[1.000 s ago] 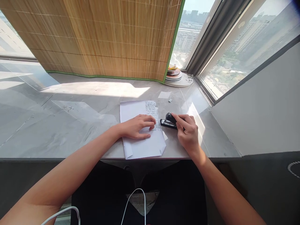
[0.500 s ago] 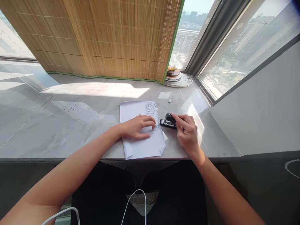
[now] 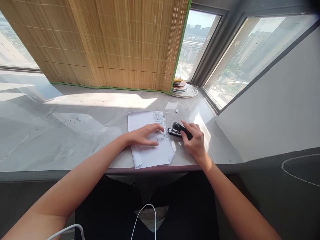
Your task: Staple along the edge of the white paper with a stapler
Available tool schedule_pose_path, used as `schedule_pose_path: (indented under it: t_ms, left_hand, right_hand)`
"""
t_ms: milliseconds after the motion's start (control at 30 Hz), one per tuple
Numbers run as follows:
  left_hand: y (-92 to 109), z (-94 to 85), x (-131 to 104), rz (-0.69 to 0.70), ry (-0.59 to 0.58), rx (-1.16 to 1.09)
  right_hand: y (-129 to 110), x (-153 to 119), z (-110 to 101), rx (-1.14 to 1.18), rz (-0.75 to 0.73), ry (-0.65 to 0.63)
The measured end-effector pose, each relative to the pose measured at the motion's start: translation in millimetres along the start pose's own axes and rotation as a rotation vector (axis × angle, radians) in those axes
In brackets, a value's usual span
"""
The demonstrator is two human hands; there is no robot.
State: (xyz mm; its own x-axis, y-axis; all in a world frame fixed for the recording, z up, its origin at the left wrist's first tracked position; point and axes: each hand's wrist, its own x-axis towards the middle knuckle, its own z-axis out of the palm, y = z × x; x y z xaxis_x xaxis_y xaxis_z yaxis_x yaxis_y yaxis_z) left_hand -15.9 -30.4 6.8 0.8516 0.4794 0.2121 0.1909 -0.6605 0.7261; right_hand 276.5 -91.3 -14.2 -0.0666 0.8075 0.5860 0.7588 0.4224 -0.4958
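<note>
White paper (image 3: 152, 155) lies near the front edge of the counter, its upper right part covered with rows of small dark marks that look like staples. Resting on the paper is my left hand (image 3: 145, 134), palm down with thumb and fingers apart. My right hand (image 3: 196, 140) grips a black stapler (image 3: 178, 128) from above and behind. The stapler's nose points left, right beside the paper's right edge, with a gap between its top arm and base. My palm and fingers hide its rear end.
A small staple strip (image 3: 177, 110) and a pale paper piece (image 3: 171, 105) lie beyond the stapler. Stacked plates (image 3: 180, 88) stand in the window corner beside a bamboo blind (image 3: 107, 46). Loose bits (image 3: 75, 119) lie on the counter (image 3: 62, 146) at left.
The camera view has shifted slightly. My right hand now wraps further around the stapler, its fingers lying along the top arm. My left hand stays on the paper, fingers a little straighter.
</note>
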Motion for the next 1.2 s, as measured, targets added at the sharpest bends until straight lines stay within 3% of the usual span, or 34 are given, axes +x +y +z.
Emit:
schedule_pose_path:
  t_ms: [167, 333, 433, 500, 600, 700, 767, 867, 967, 1067, 1133, 1200]
  left_hand:
    - [-6, -8.4, -2, -0.015, 0.158, -0.324]
    - [-8, -20.5, -8, -0.054, 0.537, -0.709]
    - [-14, -32.4, -16, -0.115, 0.783, -0.974]
    - [-19, -40.1, -21, -0.132, 0.927, -1.107]
    - [-25, -47.3, -27, -0.111, 1.057, -1.196]
    - [-26, -49.0, -30, -0.092, 1.095, -1.206]
    - [-25, -48.4, -32, -0.095, 1.088, -1.197]
    - [-24, -47.3, -31, -0.089, 1.049, -1.184]
    - [-24, -46.4, -28, -0.096, 0.998, -1.161]
    - [-24, -45.4, -27, -0.107, 0.959, -1.122]
    - [-25, -44.9, -27, -0.095, 0.953, -1.1]
    - [-27, -45.0, -28, -0.084, 0.96, -1.091]
  right_hand:
    - [0, 1, 4, 0.02, 0.072, -0.029]
    - [-4, -1, 2, -0.071, 0.145, 0.03]
    - [-27, 3, 9, -0.096, 0.17, 0.108]
    - [-53, 10, 24, -0.083, 0.216, 0.1]
    - [-92, 27, 60, -0.045, 0.348, -0.04]
    - [-114, 42, 90, -0.007, 0.403, -0.13]
    - [-114, 43, 96, -0.016, 0.399, -0.149]
    - [-95, 27, 83, -0.076, 0.377, -0.131]
    - [-64, 12, 56, -0.147, 0.436, -0.067]
    - [-46, 14, 26, -0.086, 0.512, -0.039]
    - [-55, 17, -1, -0.007, 0.493, 0.037]
    - [-81, 7, -36, 0.056, 0.397, 0.213]
